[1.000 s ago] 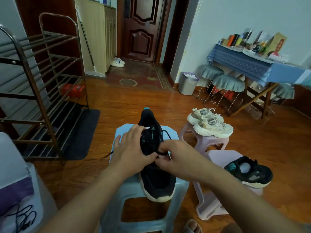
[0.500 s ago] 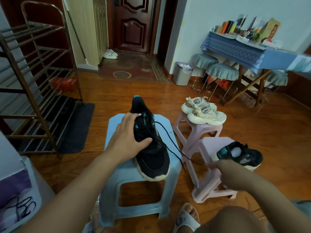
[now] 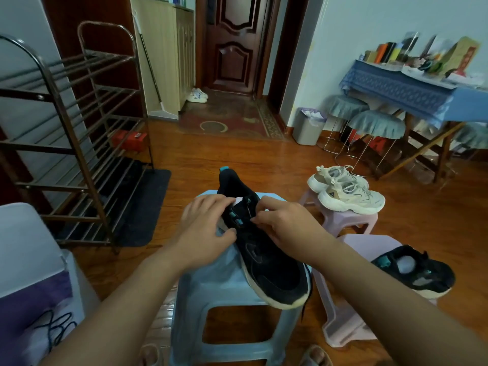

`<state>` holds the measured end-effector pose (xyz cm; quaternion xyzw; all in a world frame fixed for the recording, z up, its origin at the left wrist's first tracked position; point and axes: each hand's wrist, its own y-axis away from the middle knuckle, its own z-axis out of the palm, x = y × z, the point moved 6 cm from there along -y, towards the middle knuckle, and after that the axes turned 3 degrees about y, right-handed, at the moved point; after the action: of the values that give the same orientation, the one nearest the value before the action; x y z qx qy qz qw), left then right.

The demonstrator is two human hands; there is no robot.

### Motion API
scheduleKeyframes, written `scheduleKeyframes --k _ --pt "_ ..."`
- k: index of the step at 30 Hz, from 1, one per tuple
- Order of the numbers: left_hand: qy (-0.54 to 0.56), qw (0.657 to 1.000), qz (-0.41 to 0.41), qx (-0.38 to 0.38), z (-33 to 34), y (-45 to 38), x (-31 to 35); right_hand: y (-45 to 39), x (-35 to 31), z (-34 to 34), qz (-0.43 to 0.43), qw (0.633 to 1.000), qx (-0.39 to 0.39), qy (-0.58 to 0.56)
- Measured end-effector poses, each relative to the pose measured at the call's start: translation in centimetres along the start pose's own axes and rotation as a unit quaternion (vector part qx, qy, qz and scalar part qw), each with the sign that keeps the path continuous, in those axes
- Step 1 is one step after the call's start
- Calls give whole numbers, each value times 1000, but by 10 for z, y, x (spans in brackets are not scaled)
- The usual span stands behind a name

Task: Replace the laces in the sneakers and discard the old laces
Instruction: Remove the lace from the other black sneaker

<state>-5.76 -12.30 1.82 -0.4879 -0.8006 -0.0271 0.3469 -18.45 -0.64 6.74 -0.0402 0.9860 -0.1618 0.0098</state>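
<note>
A black sneaker (image 3: 266,262) with teal eyelet tabs lies on a light blue stool (image 3: 227,289), toe toward me. My left hand (image 3: 204,228) holds its left side at the eyelets, thumb against the upper. My right hand (image 3: 284,220) pinches the black lace at the tongue. A black lace end (image 3: 306,305) hangs off the toe. The second black sneaker (image 3: 417,270) sits without laces on a pink stool (image 3: 343,323) at right. A coil of dark laces (image 3: 56,328) lies on a white and purple surface at lower left.
A beige pair of sneakers (image 3: 348,191) rests on another pink stool behind. A metal shoe rack (image 3: 68,143) stands left on a dark mat. A grey waste bin (image 3: 309,126) stands by the far wall, next to padded stools and a blue-covered table (image 3: 412,88).
My right hand had drawn the lace out far to the right, then came back to the tongue of the shoe. My left hand stayed on the sneaker.
</note>
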Motion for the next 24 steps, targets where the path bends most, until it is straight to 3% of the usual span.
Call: scheduleKeyframes --k 4,8,13,18,24 --pt "-72 997 -9 4 3 -13 6 -6 4 6 20 999 -2 -33" --pt "3 999 -32 -16 7 -17 9 -5 15 10 47 994 -35 -91" --pt "17 999 -22 -25 4 -17 7 -12 18 5 32 985 -114 -123" --pt "30 999 -39 -19 -3 -16 10 -26 15 1 15 975 -204 -86" --pt "28 997 -67 -17 0 -21 0 -31 9 3 58 947 -315 -34"
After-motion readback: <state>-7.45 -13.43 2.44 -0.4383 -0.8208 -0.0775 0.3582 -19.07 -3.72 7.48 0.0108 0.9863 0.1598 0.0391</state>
